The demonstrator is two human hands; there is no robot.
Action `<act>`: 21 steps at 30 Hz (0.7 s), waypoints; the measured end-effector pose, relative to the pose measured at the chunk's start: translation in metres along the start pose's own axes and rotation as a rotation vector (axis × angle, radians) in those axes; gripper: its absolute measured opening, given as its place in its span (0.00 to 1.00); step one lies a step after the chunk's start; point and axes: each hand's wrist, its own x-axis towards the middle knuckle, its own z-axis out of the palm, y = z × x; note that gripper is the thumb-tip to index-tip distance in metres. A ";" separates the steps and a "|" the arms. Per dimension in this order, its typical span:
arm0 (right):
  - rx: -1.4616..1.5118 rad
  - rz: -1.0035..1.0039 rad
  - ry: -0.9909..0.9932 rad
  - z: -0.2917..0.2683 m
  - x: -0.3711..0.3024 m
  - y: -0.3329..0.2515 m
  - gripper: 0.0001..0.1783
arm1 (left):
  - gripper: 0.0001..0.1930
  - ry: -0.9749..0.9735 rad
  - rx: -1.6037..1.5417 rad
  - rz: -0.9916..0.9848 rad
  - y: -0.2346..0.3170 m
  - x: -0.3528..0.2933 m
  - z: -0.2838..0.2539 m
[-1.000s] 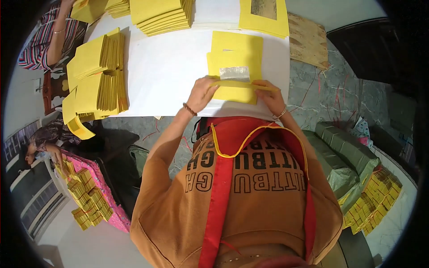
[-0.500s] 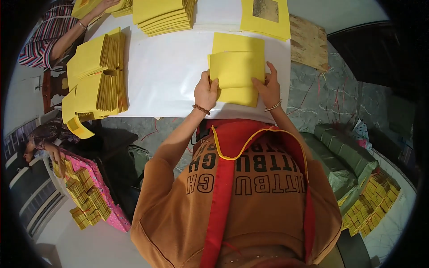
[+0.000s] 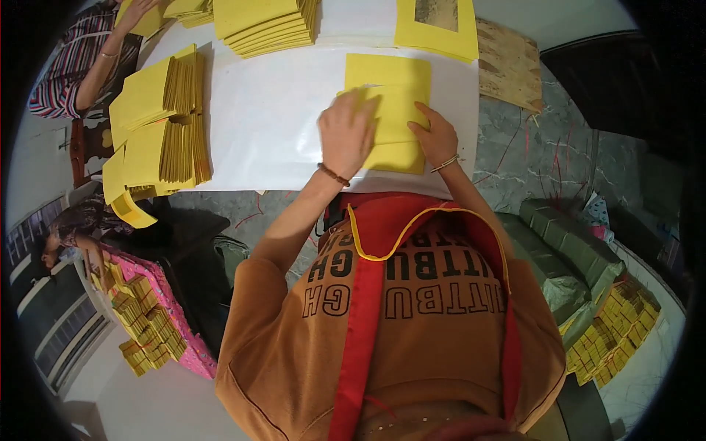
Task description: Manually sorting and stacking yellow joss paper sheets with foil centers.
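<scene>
A broad white-topped table carries thick stacks of folded yellow paper along its left side, with a layered stack of flat yellow paper at its far side. In the far right corner lies a yellow sheet with a dull grey-brown rectangular patch. Near the front edge, right of centre, the layered yellow paper being worked lies flat, a folded yellow panel across its middle.

The person's left hand, blurred, has its fingers stretched out over the panel's left edge; whether they press on it cannot be told. The right hand is open, thumb and forefinger spread at the right edge, gripping nothing that can be made out.

The step looks like smoothing a fold. Done well, it would call for the right hand to steady the edge, the left to press evenly outward along the crease, and sides kept aligned. A thin pale sliver at the panel's top edge deserves a check.
</scene>
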 end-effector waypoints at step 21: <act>-0.417 -0.595 -0.012 0.019 -0.002 -0.020 0.33 | 0.33 -0.306 -0.505 0.170 -0.025 0.000 0.031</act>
